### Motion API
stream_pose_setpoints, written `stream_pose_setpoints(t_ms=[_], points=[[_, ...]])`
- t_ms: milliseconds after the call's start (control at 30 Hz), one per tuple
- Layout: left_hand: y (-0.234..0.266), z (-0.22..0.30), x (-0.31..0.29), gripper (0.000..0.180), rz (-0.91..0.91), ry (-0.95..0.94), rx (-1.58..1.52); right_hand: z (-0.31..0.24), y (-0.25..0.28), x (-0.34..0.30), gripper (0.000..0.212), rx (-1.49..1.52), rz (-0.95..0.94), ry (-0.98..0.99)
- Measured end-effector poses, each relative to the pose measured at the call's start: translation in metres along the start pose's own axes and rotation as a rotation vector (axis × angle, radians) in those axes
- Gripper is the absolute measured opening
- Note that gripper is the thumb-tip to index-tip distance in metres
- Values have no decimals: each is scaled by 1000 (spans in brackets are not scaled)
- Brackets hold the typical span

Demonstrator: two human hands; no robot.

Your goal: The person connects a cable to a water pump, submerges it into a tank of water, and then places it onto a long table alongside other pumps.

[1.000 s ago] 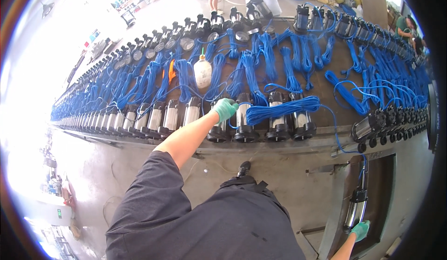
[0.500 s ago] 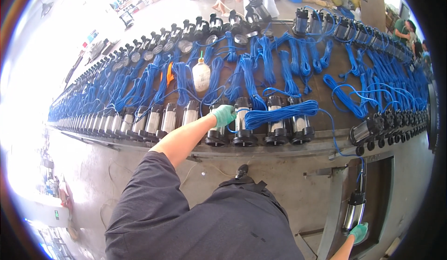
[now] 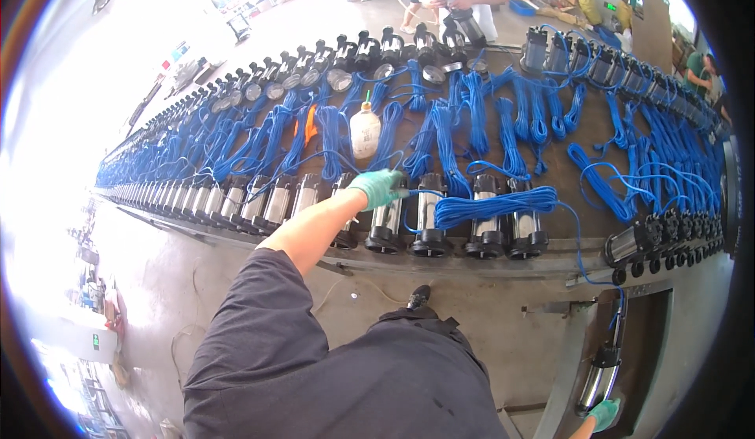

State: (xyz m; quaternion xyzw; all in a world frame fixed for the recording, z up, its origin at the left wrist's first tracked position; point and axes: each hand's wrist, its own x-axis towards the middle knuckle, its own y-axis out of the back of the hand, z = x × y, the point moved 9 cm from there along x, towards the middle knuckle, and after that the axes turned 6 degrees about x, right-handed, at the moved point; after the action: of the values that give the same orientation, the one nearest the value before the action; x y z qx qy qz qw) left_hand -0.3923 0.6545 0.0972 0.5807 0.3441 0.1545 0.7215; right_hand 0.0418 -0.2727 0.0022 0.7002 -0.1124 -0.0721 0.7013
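My left hand [image 3: 379, 188], in a green glove, is closed at the left end of a blue cable [image 3: 495, 206], over a row of steel-and-black pumps. The cable's coiled bundle lies across several pumps, including one silver pump [image 3: 430, 217]. From the bundle, a single strand runs down right to another pump [image 3: 600, 380] lying in a metal trough. Around this pump's lower end my right hand [image 3: 604, 415], also gloved green, is closed; its fingers are partly hidden.
A white squeeze bottle [image 3: 364, 130] and an orange piece [image 3: 307, 128] stand among coiled blue cables on the dark table [image 3: 562, 167]. More pumps line the table's edges. Across the table, a person's hands [image 3: 460, 2] hold a pump. The metal trough [image 3: 657, 344] is at lower right.
My left hand has moved left relative to the pumps, drawing the cable end with it. The whole view has shifted slightly. My right hand stays at the pump in the trough.
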Motion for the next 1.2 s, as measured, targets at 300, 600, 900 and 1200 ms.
stream_pose_setpoints(t_ms=[300, 600, 900, 1200], points=[[63, -180, 8, 47, 776, 385, -701, -4, 4, -5, 34, -72, 20, 52], [56, -179, -36, 48, 940, 526, -707, 0, 6, -9, 33, 103, 16, -42], [-11, 178, -62, 33, 396, 47, -1304, -49, 67, -52, 20, 153, 158, 204], [-55, 487, -96, 29, -176, -765, -571, -35, 78, -44, 14, 250, 195, 135]])
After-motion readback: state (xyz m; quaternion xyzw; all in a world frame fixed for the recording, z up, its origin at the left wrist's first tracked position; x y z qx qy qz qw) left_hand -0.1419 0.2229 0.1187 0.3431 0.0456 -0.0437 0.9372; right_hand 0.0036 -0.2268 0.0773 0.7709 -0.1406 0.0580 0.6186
